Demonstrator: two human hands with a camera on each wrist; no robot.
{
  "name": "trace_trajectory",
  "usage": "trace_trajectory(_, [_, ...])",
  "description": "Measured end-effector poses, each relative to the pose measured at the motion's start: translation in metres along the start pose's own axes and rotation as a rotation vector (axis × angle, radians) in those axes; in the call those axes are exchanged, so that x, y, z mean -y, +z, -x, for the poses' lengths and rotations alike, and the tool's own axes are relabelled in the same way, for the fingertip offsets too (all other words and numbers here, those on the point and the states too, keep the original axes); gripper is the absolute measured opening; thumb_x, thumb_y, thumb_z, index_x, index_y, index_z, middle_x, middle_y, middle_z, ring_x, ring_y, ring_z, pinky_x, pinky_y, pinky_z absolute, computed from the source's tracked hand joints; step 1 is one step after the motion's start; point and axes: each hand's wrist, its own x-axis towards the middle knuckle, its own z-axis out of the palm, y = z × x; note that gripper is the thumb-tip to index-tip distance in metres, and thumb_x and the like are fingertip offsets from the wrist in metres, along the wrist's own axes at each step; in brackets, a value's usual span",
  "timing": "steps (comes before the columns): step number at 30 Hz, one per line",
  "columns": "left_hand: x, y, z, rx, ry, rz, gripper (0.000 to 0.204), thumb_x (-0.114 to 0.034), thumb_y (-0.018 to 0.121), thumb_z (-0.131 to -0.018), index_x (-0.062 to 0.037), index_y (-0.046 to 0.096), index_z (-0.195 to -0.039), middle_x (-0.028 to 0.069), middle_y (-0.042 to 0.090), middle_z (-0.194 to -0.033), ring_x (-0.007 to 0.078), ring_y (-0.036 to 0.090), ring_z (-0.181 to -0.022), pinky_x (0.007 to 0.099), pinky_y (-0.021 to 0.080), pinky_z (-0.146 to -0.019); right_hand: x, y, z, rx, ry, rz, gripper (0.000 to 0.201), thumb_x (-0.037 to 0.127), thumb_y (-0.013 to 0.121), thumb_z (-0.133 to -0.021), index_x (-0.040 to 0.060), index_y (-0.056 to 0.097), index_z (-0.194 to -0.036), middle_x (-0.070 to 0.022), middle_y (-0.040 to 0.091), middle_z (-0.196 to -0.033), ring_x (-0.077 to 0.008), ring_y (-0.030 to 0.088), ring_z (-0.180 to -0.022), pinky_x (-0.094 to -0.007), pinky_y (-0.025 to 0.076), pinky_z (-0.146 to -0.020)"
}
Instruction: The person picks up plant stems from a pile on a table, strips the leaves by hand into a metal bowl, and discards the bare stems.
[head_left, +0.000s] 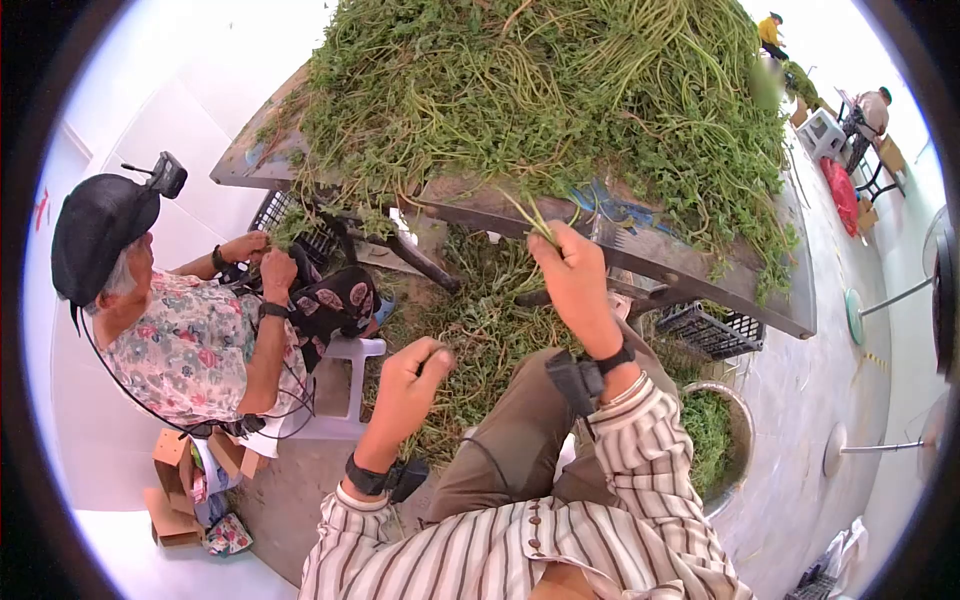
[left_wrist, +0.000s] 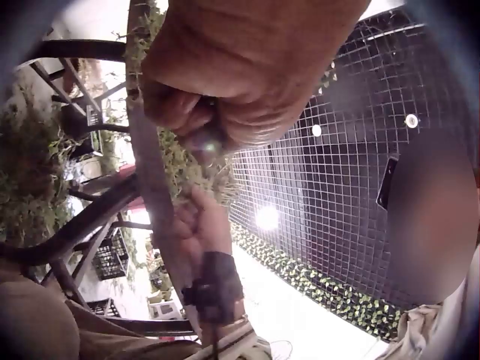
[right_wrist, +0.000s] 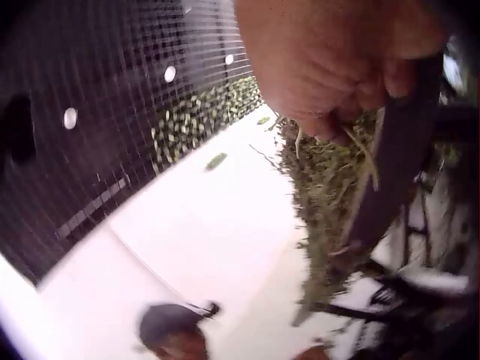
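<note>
My right hand (head_left: 575, 280) pinches a few thin pale-green plant stems (head_left: 535, 217) between thumb and fingers, just in front of the table edge. In the right wrist view those stems (right_wrist: 365, 154) stick out below the curled fingers. Lower and to the left, my left hand (head_left: 405, 395) is raised over the floor with its fingers curled in against the thumb; no stem shows in it. The left wrist view has this hand (left_wrist: 247, 67) close up, its fingertips in shadow. A big heap of leafy green stems (head_left: 540, 90) covers the table (head_left: 730, 265) ahead.
At the left, another person (head_left: 190, 310) sits on a plastic stool (head_left: 350, 385), hands at some greens. Loose stems (head_left: 490, 310) litter the floor under the table. A black crate (head_left: 712, 330) and a round basket of greens (head_left: 710, 440) stand right of my legs. Cardboard boxes (head_left: 175, 470) lie lower left.
</note>
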Motion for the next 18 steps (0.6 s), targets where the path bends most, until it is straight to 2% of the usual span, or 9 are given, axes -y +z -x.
trace_trajectory(1, [0.007, -0.002, 0.0, 0.003, -0.002, 0.003, 0.017, -0.014, 0.052, -0.088, 0.0029, 0.054, -0.083, 0.009, 0.052, -0.069, 0.0109, 0.046, -0.065, 0.0271, 0.04, -0.061, 0.003, -0.003, 0.001, 0.016, 0.002, -0.084, 0.02, 0.014, 0.053, -0.088, -0.0011, 0.048, -0.076, -0.0058, 0.046, -0.059, -0.0145, 0.038, -0.053, -0.0296, 0.035, -0.05])
trace_trajectory(4, [0.024, -0.01, -0.005, -0.078, -0.003, -0.189, 0.016, -0.013, 0.051, -0.088, 0.003, 0.053, -0.085, 0.0118, 0.048, -0.067, 0.0158, 0.045, -0.062, 0.03, 0.039, -0.059, -0.013, 0.012, 0.009, 0.013, -0.024, -0.201, 0.017, 0.015, 0.05, -0.09, 0.0019, 0.049, -0.079, 0.0001, 0.046, -0.062, -0.0076, 0.039, -0.055, -0.025, 0.034, -0.05])
trace_trajectory(5, [0.024, -0.011, -0.007, -0.076, -0.002, -0.19, 0.016, -0.013, 0.051, -0.088, 0.003, 0.053, -0.085, 0.0118, 0.048, -0.067, 0.0158, 0.045, -0.062, 0.03, 0.039, -0.059, -0.01, 0.012, 0.009, 0.01, -0.023, -0.202, 0.017, 0.015, 0.05, -0.09, 0.0019, 0.049, -0.079, 0.0001, 0.046, -0.062, -0.0076, 0.039, -0.055, -0.025, 0.034, -0.05])
trace_trajectory(7, [0.024, -0.012, -0.015, -0.08, -0.018, -0.265, 0.016, -0.013, 0.051, -0.088, 0.0034, 0.053, -0.086, 0.0148, 0.05, -0.069, 0.0227, 0.046, -0.061, 0.0312, 0.039, -0.059, -0.005, 0.008, 0.008, 0.103, 0.203, -0.462, 0.016, 0.018, 0.048, -0.092, 0.0045, 0.051, -0.083, 0.0016, 0.049, -0.065, -0.0049, 0.04, -0.054, -0.0211, 0.034, -0.049])
trace_trajectory(9, [0.023, -0.009, -0.023, -0.082, 0.035, -0.294, 0.016, -0.013, 0.052, -0.087, 0.0035, 0.053, -0.086, 0.0162, 0.051, -0.07, 0.026, 0.048, -0.062, 0.0325, 0.04, -0.06, -0.008, 0.002, 0.004, 0.069, 0.188, -0.56, 0.016, 0.02, 0.045, -0.094, 0.0061, 0.051, -0.087, 0.0007, 0.051, -0.065, -0.0034, 0.042, -0.052, -0.0196, 0.033, -0.045])
trace_trajectory(11, [0.026, -0.005, -0.031, -0.087, 0.086, -0.318, 0.016, -0.012, 0.053, -0.087, 0.0037, 0.053, -0.086, 0.0177, 0.052, -0.07, 0.0292, 0.049, -0.062, 0.0338, 0.04, -0.06, -0.011, -0.006, 0.001, -0.014, 0.279, -0.832, 0.015, 0.02, 0.044, -0.094, 0.007, 0.05, -0.089, -0.0001, 0.052, -0.066, -0.0048, 0.041, -0.049, -0.0203, 0.031, -0.041])
trace_trajectory(14, [0.028, 0.001, -0.05, -0.07, 0.174, -0.364, 0.016, -0.012, 0.056, -0.084, 0.0029, 0.056, -0.092, 0.0177, 0.056, -0.08, 0.0314, 0.053, -0.069, 0.0354, 0.043, -0.063, -0.007, -0.008, -0.002, -0.155, 0.281, -0.898, 0.011, 0.018, 0.046, -0.093, 0.0085, 0.05, -0.09, 0.001, 0.051, -0.065, -0.0051, 0.038, -0.045, -0.0195, 0.027, -0.037])
trace_trajectory(16, [0.019, 0.005, -0.068, -0.172, 0.579, -0.597, 0.021, -0.011, 0.059, -0.082, 0.0011, 0.058, -0.099, 0.0157, 0.058, -0.093, 0.0307, 0.055, -0.074, 0.0355, 0.044, -0.066, -0.008, -0.012, -0.002, -0.217, 0.284, -0.929, 0.01, 0.018, 0.046, -0.093, 0.0088, 0.05, -0.09, 0.0022, 0.048, -0.063, -0.0045, 0.036, -0.045, -0.0189, 0.026, -0.037])
trace_trajectory(18, [0.008, 0.006, -0.088, -0.182, 0.613, -0.588, 0.024, -0.012, 0.059, -0.081, 0.001, 0.058, -0.102, 0.0155, 0.057, -0.095, 0.0291, 0.055, -0.077, 0.0348, 0.044, -0.068, -0.011, -0.015, -0.002, -0.209, 0.339, -1.004, 0.008, 0.017, 0.049, -0.092, 0.0093, 0.05, -0.091, 0.0058, 0.04, -0.06, -0.0024, 0.031, -0.044, -0.0182, 0.022, -0.037])
